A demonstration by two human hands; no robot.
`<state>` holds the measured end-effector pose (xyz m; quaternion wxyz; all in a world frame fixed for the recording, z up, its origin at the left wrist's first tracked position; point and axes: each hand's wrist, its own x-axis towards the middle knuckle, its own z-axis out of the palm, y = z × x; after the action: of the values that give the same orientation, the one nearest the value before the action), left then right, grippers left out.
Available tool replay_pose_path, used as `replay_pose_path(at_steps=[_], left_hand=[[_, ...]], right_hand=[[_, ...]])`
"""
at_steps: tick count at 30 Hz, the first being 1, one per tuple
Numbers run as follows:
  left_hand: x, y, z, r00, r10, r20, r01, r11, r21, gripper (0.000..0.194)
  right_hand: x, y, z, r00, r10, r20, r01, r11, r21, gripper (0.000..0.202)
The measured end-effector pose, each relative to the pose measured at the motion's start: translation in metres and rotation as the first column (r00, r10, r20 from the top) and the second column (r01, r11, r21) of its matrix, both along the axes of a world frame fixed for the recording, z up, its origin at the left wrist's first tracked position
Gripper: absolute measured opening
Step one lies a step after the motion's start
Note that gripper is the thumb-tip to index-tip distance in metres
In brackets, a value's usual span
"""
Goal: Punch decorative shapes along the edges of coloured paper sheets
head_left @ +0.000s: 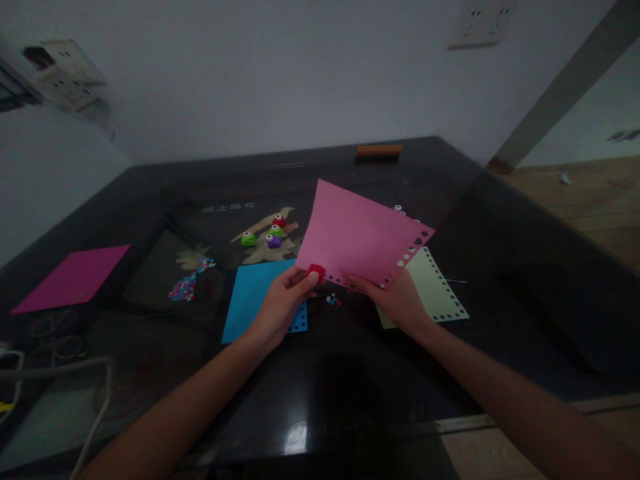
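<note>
A pink sheet of paper (357,233) is held tilted above the table, with shaped holes along its right and lower edges. At its lower left corner, my left hand (287,293) is closed on a small red craft punch (315,271), thumb on top. My right hand (395,297) grips the lower edge of the sheet, its fingers partly hidden behind the paper. Beneath my left hand lies a blue sheet (257,293) with punched edges. A pale green sheet (425,283), also punched, is under my right hand. Tiny punched bits (333,301) lie between the hands.
Several green, purple and red punches (274,240) rest on dried leaves behind the blue sheet. Left of them is a pile of confetti (184,288), then a magenta sheet (75,277). An orange-brown roll (379,151) sits at the back edge; cables (60,340) lie at left.
</note>
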<state>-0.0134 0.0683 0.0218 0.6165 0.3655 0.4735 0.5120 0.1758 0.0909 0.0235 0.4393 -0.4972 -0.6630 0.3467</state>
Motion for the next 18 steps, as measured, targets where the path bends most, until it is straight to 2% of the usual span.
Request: replay_pose_path(at_steps=[18], left_hand=[[-0.0003,0.0016,-0.0038,0.999,-0.002,-0.038,0.004,0.998,0.059,0.016]], right_hand=[[0.0,-0.0011,-0.003,1.0,0.001,-0.008,-0.001,1.0,0.006,0.025]])
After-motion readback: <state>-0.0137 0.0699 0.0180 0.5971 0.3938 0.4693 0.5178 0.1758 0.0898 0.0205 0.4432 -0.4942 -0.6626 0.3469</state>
